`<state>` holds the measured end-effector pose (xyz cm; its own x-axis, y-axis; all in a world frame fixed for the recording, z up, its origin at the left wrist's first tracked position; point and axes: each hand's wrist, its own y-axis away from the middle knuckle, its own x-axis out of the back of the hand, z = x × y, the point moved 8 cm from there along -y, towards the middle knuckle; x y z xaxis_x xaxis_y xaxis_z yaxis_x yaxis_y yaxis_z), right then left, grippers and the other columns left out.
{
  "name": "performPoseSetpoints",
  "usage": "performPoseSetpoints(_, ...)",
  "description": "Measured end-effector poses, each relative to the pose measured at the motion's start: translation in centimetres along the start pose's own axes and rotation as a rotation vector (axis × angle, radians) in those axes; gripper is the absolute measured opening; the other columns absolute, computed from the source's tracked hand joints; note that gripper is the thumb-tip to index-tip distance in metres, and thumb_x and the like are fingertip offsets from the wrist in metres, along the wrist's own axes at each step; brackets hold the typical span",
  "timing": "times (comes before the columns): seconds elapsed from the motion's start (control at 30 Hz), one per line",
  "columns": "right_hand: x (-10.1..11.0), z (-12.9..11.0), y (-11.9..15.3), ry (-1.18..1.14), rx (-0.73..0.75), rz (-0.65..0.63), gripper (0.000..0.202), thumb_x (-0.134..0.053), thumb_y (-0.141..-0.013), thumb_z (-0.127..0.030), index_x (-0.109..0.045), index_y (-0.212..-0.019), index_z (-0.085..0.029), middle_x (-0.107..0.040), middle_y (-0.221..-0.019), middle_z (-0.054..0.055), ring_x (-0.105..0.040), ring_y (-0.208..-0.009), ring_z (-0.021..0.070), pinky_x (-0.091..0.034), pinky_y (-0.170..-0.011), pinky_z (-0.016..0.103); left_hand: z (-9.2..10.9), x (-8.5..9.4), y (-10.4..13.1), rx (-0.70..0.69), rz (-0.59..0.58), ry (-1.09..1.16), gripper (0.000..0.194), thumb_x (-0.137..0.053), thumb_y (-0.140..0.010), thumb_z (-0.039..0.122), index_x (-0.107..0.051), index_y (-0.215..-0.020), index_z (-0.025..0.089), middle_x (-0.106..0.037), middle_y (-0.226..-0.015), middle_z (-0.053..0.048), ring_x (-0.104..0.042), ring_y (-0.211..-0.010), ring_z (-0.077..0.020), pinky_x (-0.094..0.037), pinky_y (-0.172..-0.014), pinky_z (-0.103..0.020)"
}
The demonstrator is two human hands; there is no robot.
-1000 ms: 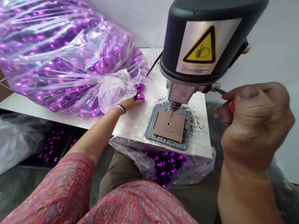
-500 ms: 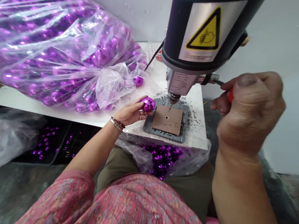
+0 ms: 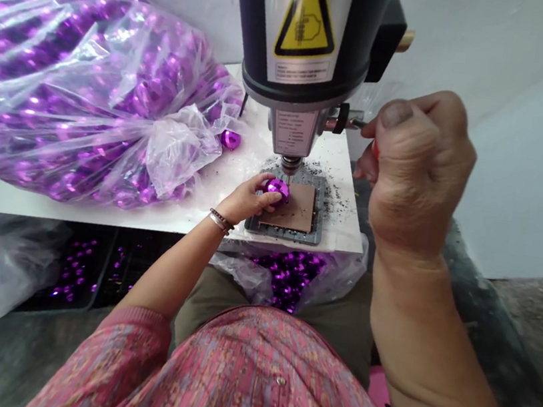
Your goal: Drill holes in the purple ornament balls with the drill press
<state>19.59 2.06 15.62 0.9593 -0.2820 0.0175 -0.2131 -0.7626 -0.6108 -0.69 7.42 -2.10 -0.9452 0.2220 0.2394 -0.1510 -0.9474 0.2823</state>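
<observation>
Between the fingers of my left hand (image 3: 250, 199) is a shiny purple faceted ball (image 3: 277, 191). The ball is over the left part of a brown square board (image 3: 295, 213), close beside the drill bit; whether it touches the bit I cannot tell. The board lies on the grey base plate (image 3: 314, 236) of a drill press (image 3: 304, 40). My right hand (image 3: 416, 163) is closed around the red-ended feed lever (image 3: 357, 124) on the press's right side; the fingers hide most of the red knob.
A big clear plastic bag (image 3: 89, 97) full of purple balls covers the white table's left side. One loose purple ball (image 3: 230, 139) lies by its mouth. Dark shavings (image 3: 336, 196) are scattered round the base. Another bag of purple balls (image 3: 289, 277) is at my lap. Black crates (image 3: 105, 268) stand below left.
My left hand has brought the purple ball rightward from beside the base plate to over the board near the bit. My right hand still grips the lever. The camera view has shifted.
</observation>
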Motion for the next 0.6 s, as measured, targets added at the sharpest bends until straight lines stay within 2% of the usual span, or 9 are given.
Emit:
performPoseSetpoints(0.1, -0.1, -0.1, -0.1, 0.001, -0.003, -0.007, 0.033, -0.052, -0.094, -0.045, -0.045, -0.078, -0.017, -0.047, -0.070, -0.005, -0.043, -0.058, 0.0001, -0.042, -0.063, 0.020, 0.4, -0.2, -0.1, -0.029, -0.005, -0.135, 0.057, -0.075, -0.084, 0.027, -0.058, -0.138, 0.017, -0.069, -0.116, -0.008, -0.066, -0.064, -0.0094, -0.044, -0.052, -0.020)
performPoseSetpoints(0.2, -0.1, -0.2, 0.0, 0.000, 0.003, -0.009, 0.034, -0.051, -0.095, -0.046, -0.044, -0.079, -0.017, -0.046, -0.071, -0.005, -0.043, -0.058, 0.0006, -0.042, -0.065, 0.021, 1.4, -0.3, -0.1, -0.123, 0.028, -0.331, 0.059, -0.077, -0.081, 0.030, -0.062, -0.136, 0.016, -0.072, -0.113, -0.007, -0.067, -0.078, -0.0144, -0.053, -0.073, -0.026)
performPoseSetpoints(0.3, 0.0, -0.1, 0.0, -0.006, -0.003, -0.007, 0.032, -0.053, -0.094, -0.045, -0.044, -0.079, -0.019, -0.047, -0.072, -0.004, -0.042, -0.057, 0.0029, -0.042, -0.064, 0.024, 2.5, -0.7, 0.0, -0.211, 0.069, -0.523, 0.058, -0.080, -0.076, 0.030, -0.067, -0.130, 0.013, -0.074, -0.112, -0.007, -0.067, -0.095, -0.0199, -0.053, -0.092, -0.031)
performPoseSetpoints(0.47, 0.0, -0.1, 0.1, -0.010, -0.006, -0.003, 0.032, -0.053, -0.094, -0.045, -0.045, -0.079, -0.018, -0.046, -0.072, -0.004, -0.042, -0.057, 0.0025, -0.041, -0.061, 0.023, 3.3, -1.2, 0.1, -0.307, 0.106, -0.686, 0.053, -0.083, -0.073, 0.028, -0.070, -0.123, 0.013, -0.072, -0.118, -0.010, -0.066, -0.104, -0.0224, -0.052, -0.099, -0.034)
performPoseSetpoints(0.6, 0.1, -0.1, 0.3, 0.000, -0.013, 0.012, 0.035, -0.052, -0.094, -0.048, -0.048, -0.080, -0.017, -0.048, -0.072, -0.006, -0.042, -0.058, -0.0013, -0.041, -0.063, 0.018, 2.6, -1.4, -0.3, -0.296, 0.061, -0.596, 0.058, -0.085, -0.070, 0.026, -0.070, -0.125, 0.014, -0.073, -0.115, -0.008, -0.066, -0.100, -0.0205, -0.053, -0.093, -0.031)
